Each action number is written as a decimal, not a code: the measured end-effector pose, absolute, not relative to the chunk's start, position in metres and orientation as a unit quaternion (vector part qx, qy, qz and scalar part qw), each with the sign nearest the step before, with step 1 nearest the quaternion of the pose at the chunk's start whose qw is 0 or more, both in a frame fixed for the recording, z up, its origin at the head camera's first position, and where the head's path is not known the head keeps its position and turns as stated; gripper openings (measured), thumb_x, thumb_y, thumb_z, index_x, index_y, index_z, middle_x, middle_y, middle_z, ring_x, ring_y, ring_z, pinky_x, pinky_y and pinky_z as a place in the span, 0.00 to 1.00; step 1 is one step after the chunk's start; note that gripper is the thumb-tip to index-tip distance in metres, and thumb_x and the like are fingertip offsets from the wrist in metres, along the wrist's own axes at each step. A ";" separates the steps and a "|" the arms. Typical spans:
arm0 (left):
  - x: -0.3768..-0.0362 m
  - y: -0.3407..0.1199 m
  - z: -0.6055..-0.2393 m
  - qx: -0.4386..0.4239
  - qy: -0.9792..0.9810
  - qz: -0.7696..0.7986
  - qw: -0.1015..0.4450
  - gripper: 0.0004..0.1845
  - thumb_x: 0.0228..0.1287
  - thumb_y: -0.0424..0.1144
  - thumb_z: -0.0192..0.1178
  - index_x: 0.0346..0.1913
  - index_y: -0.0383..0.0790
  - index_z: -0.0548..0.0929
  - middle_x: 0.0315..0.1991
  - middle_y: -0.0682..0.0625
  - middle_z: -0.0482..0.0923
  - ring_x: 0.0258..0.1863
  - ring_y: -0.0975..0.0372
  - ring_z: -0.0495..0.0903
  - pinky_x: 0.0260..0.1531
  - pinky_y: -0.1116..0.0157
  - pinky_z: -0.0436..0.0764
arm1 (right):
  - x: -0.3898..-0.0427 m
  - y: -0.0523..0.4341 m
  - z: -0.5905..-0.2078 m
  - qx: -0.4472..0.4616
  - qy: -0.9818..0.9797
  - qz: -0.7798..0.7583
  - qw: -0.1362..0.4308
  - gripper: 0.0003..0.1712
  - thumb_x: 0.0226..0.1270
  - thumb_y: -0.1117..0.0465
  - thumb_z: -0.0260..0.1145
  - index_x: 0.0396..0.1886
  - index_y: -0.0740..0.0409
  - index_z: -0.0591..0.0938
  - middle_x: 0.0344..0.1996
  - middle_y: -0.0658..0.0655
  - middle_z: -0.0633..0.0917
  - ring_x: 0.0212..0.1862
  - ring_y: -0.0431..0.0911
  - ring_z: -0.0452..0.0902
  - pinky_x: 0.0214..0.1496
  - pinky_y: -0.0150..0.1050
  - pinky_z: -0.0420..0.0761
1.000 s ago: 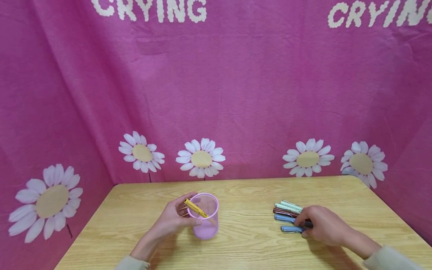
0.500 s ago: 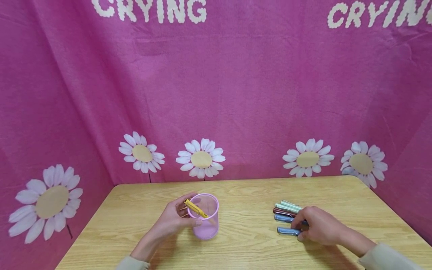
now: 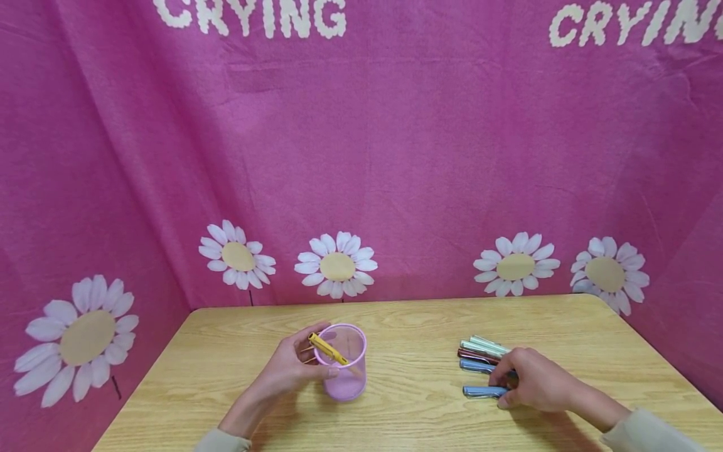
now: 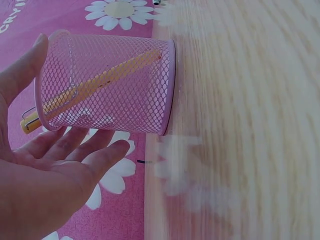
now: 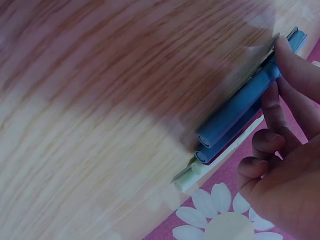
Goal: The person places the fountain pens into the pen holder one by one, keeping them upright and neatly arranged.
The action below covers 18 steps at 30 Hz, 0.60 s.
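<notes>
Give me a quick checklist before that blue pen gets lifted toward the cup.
1. Right hand on the blue pen: ok, fingers pinch its end.
2. Pen clear of the other pens: ok in the head view, it lies apart, nearer the table's front edge.
3. Left hand steadying the cup: ok, open palm and fingers lie against its side.
4. Cup upright on the table: ok.
5. Room in the cup: ok, only a yellow pen leans inside.
6. Firmness of the grip: cannot tell.
</notes>
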<state>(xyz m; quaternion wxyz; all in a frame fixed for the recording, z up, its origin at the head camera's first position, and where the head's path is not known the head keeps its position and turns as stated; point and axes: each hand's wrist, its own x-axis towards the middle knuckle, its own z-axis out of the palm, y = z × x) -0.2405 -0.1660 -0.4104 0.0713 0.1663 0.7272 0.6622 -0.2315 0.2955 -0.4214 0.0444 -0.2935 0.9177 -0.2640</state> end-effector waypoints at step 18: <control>-0.242 -0.167 -0.413 0.177 0.731 0.656 0.067 0.46 0.55 0.26 0.78 0.77 0.29 0.68 0.68 0.30 0.73 0.62 0.46 0.81 0.64 0.56 0.79 | -0.230 0.295 -0.422 -0.266 0.926 -0.265 0.027 0.12 0.49 0.56 0.88 0.30 0.42 0.91 0.32 0.38 0.82 0.37 0.38 0.72 0.39 0.35 0.74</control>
